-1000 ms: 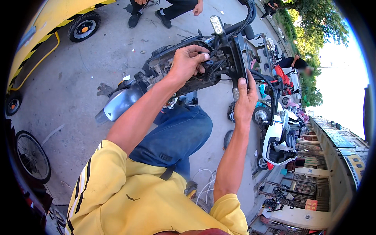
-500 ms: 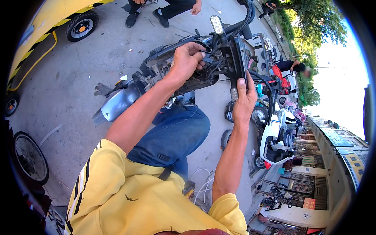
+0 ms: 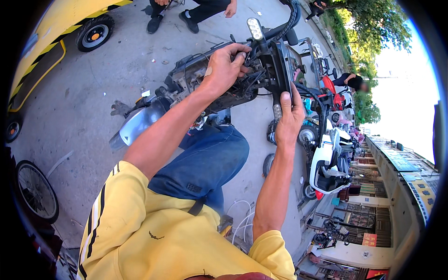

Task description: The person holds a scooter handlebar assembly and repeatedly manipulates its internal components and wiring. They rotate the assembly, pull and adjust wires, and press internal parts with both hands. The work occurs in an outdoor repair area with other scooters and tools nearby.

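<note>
A partly stripped scooter (image 3: 186,77) stands before me with its frame and wiring bare. My left hand (image 3: 227,67) is closed in a pinch among the dark wires (image 3: 254,74); what lies between its fingertips is too small to make out. My right hand (image 3: 290,119) grips the near end of a long black panel (image 3: 280,70), thumb on its face and fingers behind. A lamp (image 3: 255,29) with several clear round lenses sticks out beyond the panel's far end. A second lamp (image 3: 277,112) sits beside my right hand.
A silver-blue fender (image 3: 142,123) and a dark glove (image 3: 120,108) lie to the left. A yellow vehicle (image 3: 60,23) stands far left, a bicycle wheel (image 3: 37,191) near left. Someone in dark trousers (image 3: 205,16) sits opposite. Parked scooters (image 3: 326,163) line the right.
My left hand has shifted slightly right and up along the wires, its fingertips now nearer the black panel. My right hand keeps its grip on the panel.
</note>
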Motion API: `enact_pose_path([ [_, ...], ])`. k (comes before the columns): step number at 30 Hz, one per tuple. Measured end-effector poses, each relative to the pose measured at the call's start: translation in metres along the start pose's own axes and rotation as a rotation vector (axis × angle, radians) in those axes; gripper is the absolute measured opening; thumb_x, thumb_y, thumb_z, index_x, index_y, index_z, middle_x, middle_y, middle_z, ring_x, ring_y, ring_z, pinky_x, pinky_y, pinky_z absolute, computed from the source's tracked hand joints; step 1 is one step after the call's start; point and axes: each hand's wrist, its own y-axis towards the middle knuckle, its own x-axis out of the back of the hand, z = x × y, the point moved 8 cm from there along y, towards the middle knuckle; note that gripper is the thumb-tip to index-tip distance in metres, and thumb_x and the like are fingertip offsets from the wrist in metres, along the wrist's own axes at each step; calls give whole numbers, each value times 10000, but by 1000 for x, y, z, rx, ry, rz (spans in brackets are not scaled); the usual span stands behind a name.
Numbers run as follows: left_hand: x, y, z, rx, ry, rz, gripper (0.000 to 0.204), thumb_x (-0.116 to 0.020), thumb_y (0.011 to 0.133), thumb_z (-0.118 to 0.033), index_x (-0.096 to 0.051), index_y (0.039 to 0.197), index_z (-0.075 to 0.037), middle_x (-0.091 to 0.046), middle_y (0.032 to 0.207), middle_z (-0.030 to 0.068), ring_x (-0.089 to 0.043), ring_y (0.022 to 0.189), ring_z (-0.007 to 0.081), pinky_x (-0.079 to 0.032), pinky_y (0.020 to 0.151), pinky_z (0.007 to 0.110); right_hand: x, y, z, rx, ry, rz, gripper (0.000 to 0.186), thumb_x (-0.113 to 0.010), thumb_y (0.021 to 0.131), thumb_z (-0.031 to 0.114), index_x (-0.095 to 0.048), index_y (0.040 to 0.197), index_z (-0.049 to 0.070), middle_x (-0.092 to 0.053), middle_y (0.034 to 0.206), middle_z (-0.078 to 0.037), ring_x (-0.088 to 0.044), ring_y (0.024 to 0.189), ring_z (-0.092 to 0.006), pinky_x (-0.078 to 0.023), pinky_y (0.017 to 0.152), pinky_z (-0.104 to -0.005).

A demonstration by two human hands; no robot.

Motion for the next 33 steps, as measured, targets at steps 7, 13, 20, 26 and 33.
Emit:
enact_pose_path([
  [7,-1,-2,-9,-165,114,-96,248,-675,960,43,-655,1205,20,-682,1084,95,-713,830,138,-607,734,296,-4,-6,0,19,17,-70,501,-637,1078,249,-549,1461,-62,-654,1242,-93,-594,1050,-110,-481,910,-244],
  [13,-2,3,-7,-223,145,-124,171,-725,919,47,-703,1087,23,-735,936,40,-700,832,102,-584,775,276,-12,-17,-5,60,75,-172,484,-619,1087,197,-524,1487,-57,-647,1325,-113,-623,1121,-126,-502,961,-263],
  [20,-14,3,-30,-507,370,-86,164,-747,897,27,-725,1058,8,-739,935,94,-723,809,180,-572,739,308,-5,-28,-10,73,160,-231,509,-588,1101,213,-483,1512,-70,-615,1414,-131,-619,1211,-177,-491,1032,-310],
  [26,-29,-3,-53,-776,557,-22,178,-746,863,15,-714,1035,-17,-692,946,131,-693,862,344,-560,750,410,-2,-34,-3,101,91,-280,506,-584,1101,229,-496,1497,-74,-612,1430,-139,-612,1231,-187,-482,1054,-325],
  [33,-40,4,-52,-836,658,175,151,-709,882,-3,-704,1031,-27,-691,1001,130,-679,929,368,-555,794,457,0,-33,-8,96,106,-293,513,-587,1100,246,-503,1489,-78,-610,1437,-140,-613,1221,-181,-483,1047,-322],
])
